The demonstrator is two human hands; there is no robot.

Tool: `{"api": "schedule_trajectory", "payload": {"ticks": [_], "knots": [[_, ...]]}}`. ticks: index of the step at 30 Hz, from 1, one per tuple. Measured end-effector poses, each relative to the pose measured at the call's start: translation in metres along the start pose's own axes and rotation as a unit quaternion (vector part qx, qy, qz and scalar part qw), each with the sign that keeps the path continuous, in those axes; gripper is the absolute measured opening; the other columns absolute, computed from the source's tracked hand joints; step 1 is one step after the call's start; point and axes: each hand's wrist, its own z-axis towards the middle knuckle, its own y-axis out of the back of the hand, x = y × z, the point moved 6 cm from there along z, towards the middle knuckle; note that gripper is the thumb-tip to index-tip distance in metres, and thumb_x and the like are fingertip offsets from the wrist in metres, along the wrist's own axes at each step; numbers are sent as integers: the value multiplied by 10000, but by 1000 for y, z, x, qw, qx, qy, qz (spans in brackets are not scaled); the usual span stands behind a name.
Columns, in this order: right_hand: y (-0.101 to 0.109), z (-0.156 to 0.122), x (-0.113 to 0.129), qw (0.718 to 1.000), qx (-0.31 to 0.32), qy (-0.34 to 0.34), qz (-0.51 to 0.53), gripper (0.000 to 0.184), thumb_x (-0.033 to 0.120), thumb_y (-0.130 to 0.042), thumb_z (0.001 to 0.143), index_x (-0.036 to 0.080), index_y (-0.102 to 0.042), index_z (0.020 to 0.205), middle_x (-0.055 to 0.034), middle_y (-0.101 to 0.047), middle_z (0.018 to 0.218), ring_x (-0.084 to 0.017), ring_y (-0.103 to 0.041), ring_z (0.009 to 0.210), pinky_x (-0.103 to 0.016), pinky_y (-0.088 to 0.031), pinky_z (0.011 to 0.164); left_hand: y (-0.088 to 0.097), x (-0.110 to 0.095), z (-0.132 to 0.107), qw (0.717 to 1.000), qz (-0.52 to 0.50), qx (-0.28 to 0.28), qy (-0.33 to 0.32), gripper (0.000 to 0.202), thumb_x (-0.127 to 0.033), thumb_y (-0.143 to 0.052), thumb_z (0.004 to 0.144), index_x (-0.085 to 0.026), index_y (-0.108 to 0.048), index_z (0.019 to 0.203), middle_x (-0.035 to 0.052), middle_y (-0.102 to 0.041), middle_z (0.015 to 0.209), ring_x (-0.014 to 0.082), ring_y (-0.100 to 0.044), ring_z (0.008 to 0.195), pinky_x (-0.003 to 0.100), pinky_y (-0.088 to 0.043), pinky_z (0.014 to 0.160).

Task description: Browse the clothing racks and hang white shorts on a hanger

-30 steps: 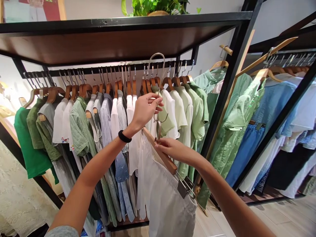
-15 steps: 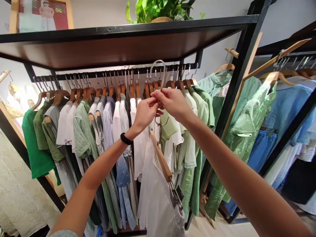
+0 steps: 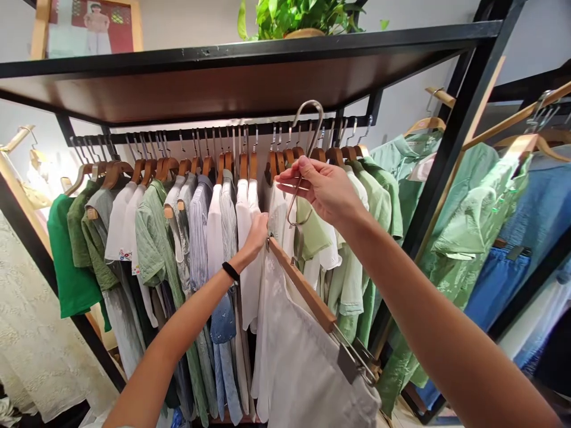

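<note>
Right hand [image 3: 320, 191] narrow, pinching steel hook [image 3: 314, 107] of wooden clip hanger [image 3: 303, 291] w/ white garment [image 3: 303, 368] at 6 o'clock, left hand [image 3: 256, 238] touching hanger's top end, grip unclear; seems hanging-up step, next needs hook lifted over black rail [image 3: 214, 135] at 12 o'clock.

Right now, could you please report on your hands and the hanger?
Right hand pinching the hanger's metal hook; left hand at its wooden bar; white garment clipped below; shirts behind.

Shirts [image 3: 198, 238] on hangers [image 3: 165, 169] beneath a shelf [image 3: 223, 89]
</note>
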Motion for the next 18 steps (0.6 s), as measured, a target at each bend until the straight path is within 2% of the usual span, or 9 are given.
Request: {"api": "schedule_trajectory", "payload": {"ticks": [3, 5, 7, 9, 11, 13, 14, 18], "knots": [[-2, 2, -3, 1000, 10, 0, 0, 364, 507, -603, 908, 169, -576, 776, -58, -692, 814, -163, -699, 877, -339, -594, 825, 12, 42, 15, 997, 38, -33, 55, 463, -407, -306, 1010, -127, -563, 1275, 162, -522, 1433, 223, -431, 1391, 345, -305, 1183], [-4, 5, -6, 1000, 6, 9, 10, 380, 531, -612, 895, 172, -571, 782, -51, -691, 815, -158, -699, 885, -327, -594, 824, 26, 54, 22, 996, 39, -60, 59, 516, -390, -293, 1009, -106, -460, 1406, 147, -377, 1554, 189, -292, 1474, 298, -193, 1226], [-5, 9, -10, 999, -1, 24, 28, 385, 547, -613, 889, 176, -566, 794, -42, -690, 829, -148, -698, 883, -318, -591, 828, 40, 57, 26, 995, 34, -82, 46, 528, -357, -265, 1013, -107, -382, 1463, 123, -290, 1601, 153, -239, 1492, 263, -149, 1230], [-8, 14, -13, 998, -9, 38, 44, 382, 553, -608, 888, 182, -562, 810, -37, -691, 850, -140, -696, 881, -308, -586, 832, 55, 58, 26, 992, 41, -113, 30, 493, -337, -253, 1016, -117, -420, 1424, 120, -330, 1583, 153, -265, 1481, 272, -153, 1230], [-11, 21, -16, 998, -21, 45, 47, 383, 563, -595, 891, 188, -557, 824, -38, -694, 866, -135, -693, 891, -295, -579, 831, 63, 62, 23, 988, 63, -137, 38, 444, -369, -268, 1018, -126, -537, 1275, 145, -485, 1473, 192, -364, 1430, 325, -210, 1217], [-15, 30, -22, 997, -40, 51, 46, 388, 579, -579, 892, 197, -549, 833, -36, -696, 870, -131, -689, 906, -283, -573, 826, 64, 68, 21, 983, 87, -148, 65, 403, -415, -327, 1007, -134, -600, 1101, 168, -613, 1307, 245, -460, 1353, 387, -284, 1179], [-18, 34, -25, 996, -51, 56, 49, 390, 586, -574, 891, 201, -545, 836, -33, -696, 865, -129, -688, 910, -280, -571, 825, 61, 71, 22, 982, 94, -147, 69, 376, -413, -360, 999, -136, -603, 1074, 171, -631, 1271, 255, -481, 1333, 393, -307, 1162], [-26, 57, -44, 988, -101, 90, 80, 394, 602, -574, 877, 211, -534, 839, -19, -688, 811, -127, -690, 887, -280, -563, 819, 35, 79, 42, 992, 72, -91, 56, 416, -332, -304, 1007, -100, -541, 1259, 175, -547, 1406, 220, -468, 1356, 321, -319, 1153]]}}
